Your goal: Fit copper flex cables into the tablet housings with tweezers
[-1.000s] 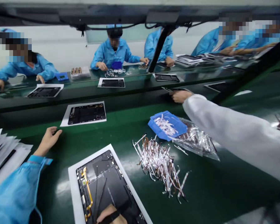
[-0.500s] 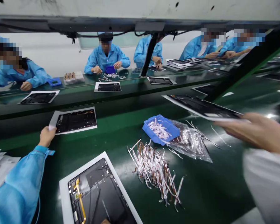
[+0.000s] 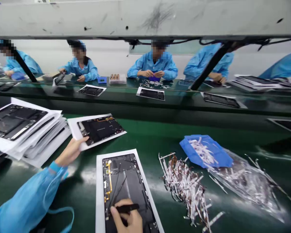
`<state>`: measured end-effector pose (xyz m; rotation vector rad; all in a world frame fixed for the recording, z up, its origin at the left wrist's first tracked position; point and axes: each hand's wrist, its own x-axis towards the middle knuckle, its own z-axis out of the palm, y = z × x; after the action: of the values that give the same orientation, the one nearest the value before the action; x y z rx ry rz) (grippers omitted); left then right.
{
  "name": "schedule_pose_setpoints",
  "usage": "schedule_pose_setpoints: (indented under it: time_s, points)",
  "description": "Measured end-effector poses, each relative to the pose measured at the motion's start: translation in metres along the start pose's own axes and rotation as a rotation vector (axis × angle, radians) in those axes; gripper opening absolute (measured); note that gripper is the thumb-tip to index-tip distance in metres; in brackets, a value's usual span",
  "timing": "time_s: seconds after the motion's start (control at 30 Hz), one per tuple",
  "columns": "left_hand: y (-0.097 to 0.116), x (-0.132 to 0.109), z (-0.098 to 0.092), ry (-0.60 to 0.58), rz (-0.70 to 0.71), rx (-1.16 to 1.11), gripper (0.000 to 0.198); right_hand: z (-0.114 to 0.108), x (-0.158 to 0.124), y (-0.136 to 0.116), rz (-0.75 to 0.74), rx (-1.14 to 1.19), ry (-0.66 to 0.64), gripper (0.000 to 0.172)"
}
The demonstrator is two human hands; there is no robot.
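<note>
My left hand (image 3: 72, 151), in a blue sleeve with a strap at the wrist, is closed on the near left edge of a black tablet housing (image 3: 102, 129) backed by a white sheet. The thumb lies on top and the housing is tilted. Below it to the right, another tablet housing (image 3: 131, 191) with a yellow flat cable (image 3: 110, 181) rests on its own white sheet on the bench. Over its lower part, my right hand (image 3: 129, 218) grips a slim black tool (image 3: 127, 208); the fingers hide part of it and its exact kind.
A pile of housings and sheets (image 3: 42, 139) stands at left. Right of centre are a heap of thin strips (image 3: 186, 187), a blue tray (image 3: 208, 150) of white strips and a clear plastic bag (image 3: 249, 184). Co-workers in blue sit beyond the raised line (image 3: 121, 105).
The view has swung left, showing more of the pile. My left hand carries its housing nearer that pile. My right hand has come into view; a white-sleeved arm holding a housing has left it.
</note>
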<state>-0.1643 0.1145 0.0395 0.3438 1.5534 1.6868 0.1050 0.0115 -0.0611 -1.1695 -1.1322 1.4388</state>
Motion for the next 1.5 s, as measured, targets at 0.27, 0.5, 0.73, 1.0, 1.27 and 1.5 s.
schedule_pose_setpoints:
  time_s: [0.27, 0.5, 0.73, 1.0, 1.27, 1.5]
  points:
    - [-0.057, -0.127, -0.062, 0.321, 0.009, -0.108, 0.040, -0.006, -0.001, -0.018, 0.048, 0.022, -0.045, 0.025]
    - [-0.067, -0.161, -0.067, 0.359, 0.012, -0.173, 0.037, -0.013, 0.001, -0.026, 0.093, -0.044, -0.141, 0.022]
    - [-0.102, -0.216, -0.076, 0.179, 0.309, 0.478, 0.050, -0.011, 0.003, -0.033, 0.106, -0.043, -0.151, 0.016]
    - [-0.114, -0.193, -0.049, -0.461, 0.197, 0.932, 0.043, -0.014, 0.002, -0.038, 0.111, -0.031, -0.270, 0.012]
    - [-0.112, -0.201, -0.065, -0.554, 0.181, 0.744, 0.028, -0.018, 0.005, -0.042, -0.006, -0.014, -0.146, 0.031]
    - [-0.116, -0.223, -0.089, -0.463, 0.118, 0.786, 0.029, -0.017, -0.012, -0.054, -0.205, -0.731, -0.184, 0.028]
